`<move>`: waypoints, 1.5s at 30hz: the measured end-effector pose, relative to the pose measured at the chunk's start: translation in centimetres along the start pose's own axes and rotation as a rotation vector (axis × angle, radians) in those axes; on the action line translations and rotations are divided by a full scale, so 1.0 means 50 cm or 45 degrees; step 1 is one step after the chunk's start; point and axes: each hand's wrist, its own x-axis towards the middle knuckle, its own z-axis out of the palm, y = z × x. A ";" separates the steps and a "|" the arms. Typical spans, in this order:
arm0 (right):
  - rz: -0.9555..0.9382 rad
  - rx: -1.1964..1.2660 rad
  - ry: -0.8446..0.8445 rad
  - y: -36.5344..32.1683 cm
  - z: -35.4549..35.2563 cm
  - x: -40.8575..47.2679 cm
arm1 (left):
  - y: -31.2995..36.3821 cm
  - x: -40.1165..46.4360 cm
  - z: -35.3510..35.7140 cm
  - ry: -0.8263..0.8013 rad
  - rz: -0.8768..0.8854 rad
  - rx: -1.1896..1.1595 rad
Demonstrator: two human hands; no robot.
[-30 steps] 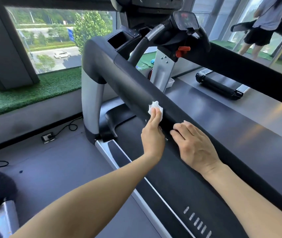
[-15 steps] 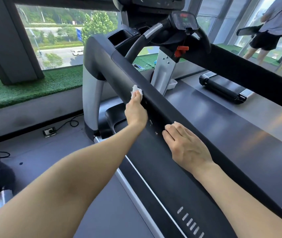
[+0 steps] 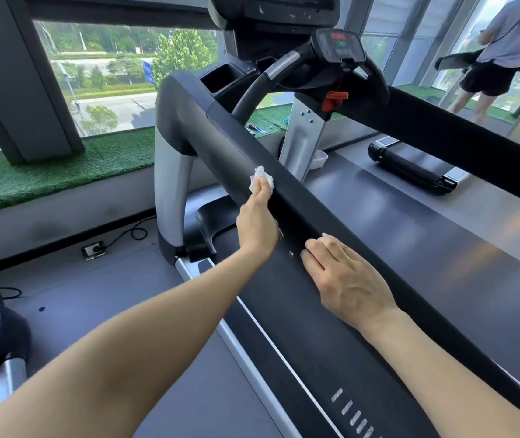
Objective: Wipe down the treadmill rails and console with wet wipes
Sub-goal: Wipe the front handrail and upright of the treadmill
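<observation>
Fingers of our left hand (image 3: 257, 226) pressed the wet wipe (image 3: 260, 181) flat against the rail (image 3: 309, 197) for scrubbing contact while our right hand (image 3: 347, 282) lay spread there, apparently bracing us.

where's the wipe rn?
Head view, centre-left: the wet wipe is pressed under the left hand on the outer face of the left rail, beyond the right hand.

Your rail (image 3: 325, 213): matt black plastic, smooth. Upright (image 3: 170, 197): brushed silver metal, slight sheen. Wipe (image 3: 260, 180): crumpled white paper-like cloth. Window ledge turf (image 3: 62, 172): rough green.
</observation>
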 end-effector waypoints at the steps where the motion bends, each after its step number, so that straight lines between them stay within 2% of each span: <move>1: 0.005 -0.009 -0.001 0.001 0.002 0.000 | -0.001 -0.018 0.003 -0.009 0.025 -0.017; 4: 0.020 0.000 -0.031 0.001 0.006 -0.005 | -0.010 -0.109 0.029 -0.086 0.142 -0.180; 6: 0.016 -0.005 -0.025 0.002 0.004 -0.004 | -0.010 -0.113 0.035 -0.085 0.134 -0.238; 11: 0.006 0.002 -0.017 0.001 0.000 -0.002 | -0.004 0.029 0.002 -0.021 -0.045 -0.041; 13: 0.002 0.023 -0.028 0.000 0.000 -0.003 | -0.004 0.034 -0.003 0.004 -0.098 -0.030; 18: 0.022 -0.027 -0.067 0.003 0.009 -0.007 | -0.021 -0.108 0.040 -0.089 0.071 -0.194; 20: 0.023 -0.047 -0.072 0.002 0.011 -0.007 | -0.020 -0.110 0.042 -0.095 0.067 -0.238; 26: 0.011 -0.021 -0.038 -0.001 0.006 -0.007 | 0.005 -0.002 -0.007 -0.010 -0.064 -0.016; 30: 0.024 -0.059 -0.044 0.001 0.016 -0.010 | -0.007 -0.098 0.017 -0.070 0.121 -0.084; 32: 0.008 -0.079 -0.057 0.002 0.017 -0.012 | -0.013 -0.143 0.036 -0.106 0.143 -0.162; 36: -0.004 -0.088 -0.057 0.002 0.014 -0.013 | -0.022 -0.066 0.036 -0.008 0.045 -0.137; 39: -0.022 -0.087 -0.047 0.000 0.013 -0.014 | -0.025 0.012 0.016 -0.007 -0.156 -0.083; 41: -0.024 -0.071 -0.062 0.001 0.014 -0.014 | -0.030 0.017 0.016 -0.011 -0.185 -0.110; 45: -0.015 -0.091 -0.075 0.001 0.019 -0.012 | -0.052 -0.079 0.052 -0.049 0.015 -0.139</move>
